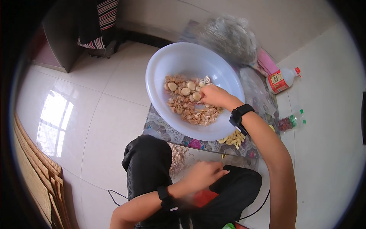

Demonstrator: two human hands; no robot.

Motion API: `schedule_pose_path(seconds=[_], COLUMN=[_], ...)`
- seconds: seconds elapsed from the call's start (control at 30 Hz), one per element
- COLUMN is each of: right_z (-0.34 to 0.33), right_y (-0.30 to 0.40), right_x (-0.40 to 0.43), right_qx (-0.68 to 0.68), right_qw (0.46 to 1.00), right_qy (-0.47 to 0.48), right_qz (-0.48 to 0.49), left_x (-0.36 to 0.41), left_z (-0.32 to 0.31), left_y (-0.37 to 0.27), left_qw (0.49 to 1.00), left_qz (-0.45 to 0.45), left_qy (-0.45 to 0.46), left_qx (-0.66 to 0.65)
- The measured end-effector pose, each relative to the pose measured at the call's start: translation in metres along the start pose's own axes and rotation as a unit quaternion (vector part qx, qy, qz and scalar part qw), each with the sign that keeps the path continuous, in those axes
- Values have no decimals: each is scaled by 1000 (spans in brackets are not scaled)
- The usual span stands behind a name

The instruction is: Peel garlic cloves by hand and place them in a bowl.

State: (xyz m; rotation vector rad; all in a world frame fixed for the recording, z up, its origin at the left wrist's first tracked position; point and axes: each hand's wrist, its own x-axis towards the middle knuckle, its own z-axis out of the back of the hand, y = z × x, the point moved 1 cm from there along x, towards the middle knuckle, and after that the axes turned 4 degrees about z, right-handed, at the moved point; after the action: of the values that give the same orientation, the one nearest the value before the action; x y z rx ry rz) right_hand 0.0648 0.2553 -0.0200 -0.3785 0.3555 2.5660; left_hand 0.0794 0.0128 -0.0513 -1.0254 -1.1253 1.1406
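Observation:
A large white plastic basin (228,77) stands on a low table with a patterned cover (171,134). Inside it lie papery garlic skins (197,116) and several whole garlic bulbs (185,91). My right hand (214,96) reaches in over the basin's right side, its fingertips down among the bulbs and skins; what they touch is hidden. Over my lap is my left hand (204,174), fingers partly curled and slightly blurred, with nothing plainly visible in it. Peeled garlic cloves (234,139) are piled on the cover by the basin's near edge.
Behind the basin is a clear plastic bag (231,37). To the right are a bottle with a red cap (283,80) and a packet of red fruit (287,123). More skins (178,159) lie on the floor below the table. Stacked woven mats (40,174) stand at left.

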Motion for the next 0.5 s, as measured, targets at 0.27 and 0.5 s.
schedule_pose_path(seconds=[0.27,0.5], right_z=[-1,-6], right_y=[11,-3], right_x=[5,3], right_qx=[-92,-94], right_qw=[993,985], right_qy=[59,73], right_qz=[-45,-127], left_x=[-2,-3], left_z=[8,13], left_y=[-4,-7], left_qw=[999,998], left_qz=[-1,-11], left_qy=[-17,-31], left_qx=[-36,-53])
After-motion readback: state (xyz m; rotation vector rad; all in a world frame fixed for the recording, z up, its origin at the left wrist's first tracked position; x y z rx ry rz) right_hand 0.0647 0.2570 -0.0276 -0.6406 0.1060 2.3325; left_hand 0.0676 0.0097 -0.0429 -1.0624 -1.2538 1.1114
